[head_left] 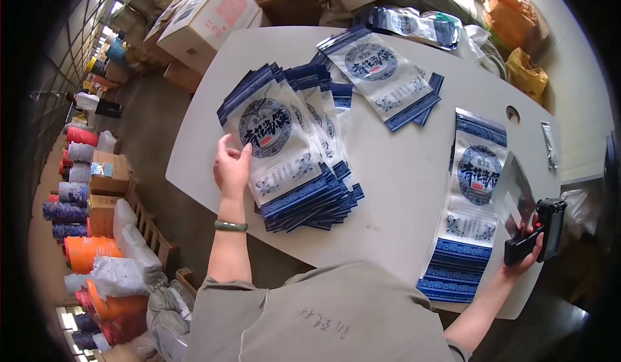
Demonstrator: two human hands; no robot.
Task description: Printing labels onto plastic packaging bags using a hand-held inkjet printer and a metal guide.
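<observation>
Black casing fills the right grip (529, 258), fingers clamped round a handheld device (551, 229), low on the handle, which seems to leave the upper body free and the small red control within finger reach; a clear panel (515, 194) angles off it, overlapping the edge of the right-hand stack (479, 174), though whether it touches I can't tell. And that stack, blue-and-white printed pouches, sits right beside the device, lower borders stepped toward the body, each edge bared, probably so single pouches come away easily!

Over to the left grip (231, 165): thumb and fingers apart, nothing pinched, poised at the left edge of the fanned pile (278, 149); contact is hard to call from above; that pile spreads loosely, faces up, corners out of line, as if pouches land here one by one rather than being squared.

Farther out on the pale surface (388, 187), more loose pouches (378, 68) lie askew, out of the hands' way; a bundle (414, 26) rests at the far edge, likely a reserve; a slim packet (549, 145) lies off right; cartons (207, 26) crowd behind.
</observation>
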